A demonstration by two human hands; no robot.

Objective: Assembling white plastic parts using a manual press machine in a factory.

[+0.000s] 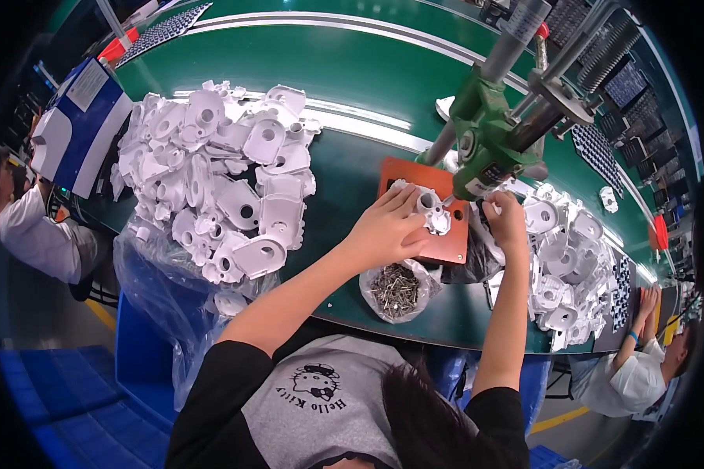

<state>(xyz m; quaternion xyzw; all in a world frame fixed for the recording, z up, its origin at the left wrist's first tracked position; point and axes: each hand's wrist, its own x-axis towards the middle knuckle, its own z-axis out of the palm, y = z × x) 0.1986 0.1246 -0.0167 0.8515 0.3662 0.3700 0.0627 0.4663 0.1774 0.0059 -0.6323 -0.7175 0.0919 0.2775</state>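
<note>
My left hand (386, 228) is closed on a white plastic housing (428, 205), steadying it on the orange base plate (461, 242) of a green bench press (486, 133). The press head stands just above and to the right of the housing. To the right of the plate, my right hand (504, 220) is raised with its fingers curled together beside the press head. What it pinches, if anything, is hidden. Directly below the plate sits a clear bag of small metal screws (395, 292).
A large heap of white housings (246, 203) covers the table's left side; a smaller heap of housings (563, 266) lies right of the press. A blue-and-white box (82, 125) stands far left, above blue bins (145, 352). People sit at both sides.
</note>
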